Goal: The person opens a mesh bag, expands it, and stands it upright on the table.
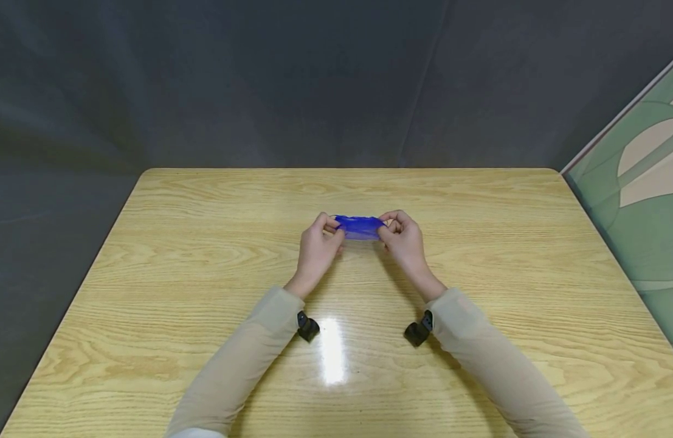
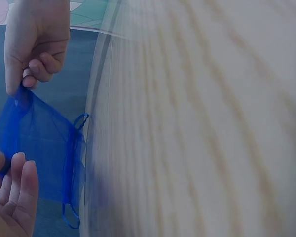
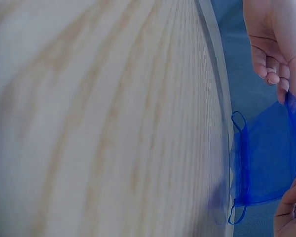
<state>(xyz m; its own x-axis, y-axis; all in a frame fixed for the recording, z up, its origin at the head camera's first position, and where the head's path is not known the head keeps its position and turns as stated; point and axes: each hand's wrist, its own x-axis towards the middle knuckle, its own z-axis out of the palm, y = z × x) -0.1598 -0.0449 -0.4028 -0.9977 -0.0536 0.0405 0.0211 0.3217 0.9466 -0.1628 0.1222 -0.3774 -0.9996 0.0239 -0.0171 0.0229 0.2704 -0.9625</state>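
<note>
A sheer blue drawstring pouch (image 1: pixel 360 227) is spread between my two hands, held over the table. My left hand (image 1: pixel 321 244) pinches one side between thumb and fingers. On the opposite side, my right hand (image 1: pixel 406 241) pinches the fabric the same way. In the left wrist view the pouch (image 2: pixel 44 148) hangs with its gathered band towards the tabletop, and a thin cord loop (image 2: pixel 71 217) sticks out at each end of that band. The right wrist view shows the pouch (image 3: pixel 266 158) flat and see-through, with nothing visible inside.
The light wood-grain table (image 1: pixel 205 274) extends around both forearms. A dark curtain (image 1: pixel 287 85) hangs behind its far edge and along the left. On the right stands a green patterned panel (image 1: pixel 642 201). Small black cameras (image 1: pixel 307 327) sit at both wrists.
</note>
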